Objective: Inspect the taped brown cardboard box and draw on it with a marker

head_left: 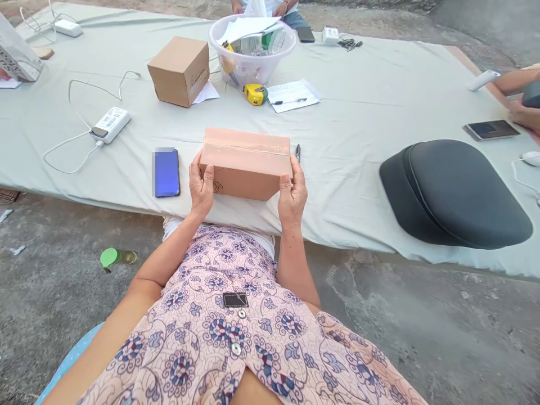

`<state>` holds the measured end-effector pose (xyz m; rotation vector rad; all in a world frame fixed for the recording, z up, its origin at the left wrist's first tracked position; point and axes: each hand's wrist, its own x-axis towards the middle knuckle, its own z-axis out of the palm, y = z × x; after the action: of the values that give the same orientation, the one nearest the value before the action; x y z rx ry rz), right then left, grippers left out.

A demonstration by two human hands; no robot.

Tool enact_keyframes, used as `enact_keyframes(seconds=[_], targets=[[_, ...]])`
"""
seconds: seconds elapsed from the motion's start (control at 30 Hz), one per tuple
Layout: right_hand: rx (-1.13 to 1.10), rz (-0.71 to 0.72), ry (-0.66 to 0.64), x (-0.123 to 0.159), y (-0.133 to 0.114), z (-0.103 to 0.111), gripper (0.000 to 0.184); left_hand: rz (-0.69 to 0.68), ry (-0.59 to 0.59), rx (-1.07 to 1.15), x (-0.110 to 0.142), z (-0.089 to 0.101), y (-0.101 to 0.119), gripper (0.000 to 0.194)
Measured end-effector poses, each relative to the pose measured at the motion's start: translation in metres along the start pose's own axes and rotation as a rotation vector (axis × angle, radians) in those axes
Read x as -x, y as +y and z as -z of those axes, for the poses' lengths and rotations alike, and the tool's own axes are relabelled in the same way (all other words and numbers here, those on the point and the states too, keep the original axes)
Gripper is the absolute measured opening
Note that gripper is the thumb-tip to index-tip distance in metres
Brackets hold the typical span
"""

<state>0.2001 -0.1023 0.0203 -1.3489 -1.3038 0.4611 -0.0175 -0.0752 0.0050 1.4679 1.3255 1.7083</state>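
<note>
A closed brown cardboard box [247, 160] is held between my two hands near the front edge of the cloth-covered table [346, 112]. My left hand [202, 185] grips its left end, thumb on the front face. At the right end, my right hand [292, 191] clasps the box the same way. Tape runs along the top, and dark scribble-like marks show at the lower left of the front. A black pen [298, 153] lies just beyond my right fingers. To the left of my left hand rests a phone [167, 173] with a blue screen.
Behind stand another cardboard box [179, 73] and a filled plastic basin [253, 64], with a yellow tape measure [255, 94] and paper [295, 94] nearby. A black padded seat [459, 194] sits right. A cabled white power bank [110, 125] lies left. Other people's hands [521, 107] show at the edges.
</note>
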Motion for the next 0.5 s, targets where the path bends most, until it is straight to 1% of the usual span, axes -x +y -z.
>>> enact_keyframes(seconds=[0.13, 0.37, 0.43, 0.5], targets=[[0.028, -0.011, 0.067, 0.002, -0.002, -0.008, 0.063, 0.01, 0.011, -0.004, -0.001, -0.002, 0.002, 0.071], [0.203, 0.082, 0.143, 0.004, -0.015, -0.018, 0.075, 0.001, 0.076, -0.151, 0.004, -0.011, 0.012, 0.094], [0.236, 0.087, 0.157, 0.005, -0.019, -0.019, 0.078, -0.005, 0.086, -0.17, 0.006, -0.013, 0.014, 0.1], [0.244, 0.075, 0.143, 0.005, -0.021, -0.018, 0.081, -0.009, 0.086, -0.171, 0.007, -0.013, 0.014, 0.103]])
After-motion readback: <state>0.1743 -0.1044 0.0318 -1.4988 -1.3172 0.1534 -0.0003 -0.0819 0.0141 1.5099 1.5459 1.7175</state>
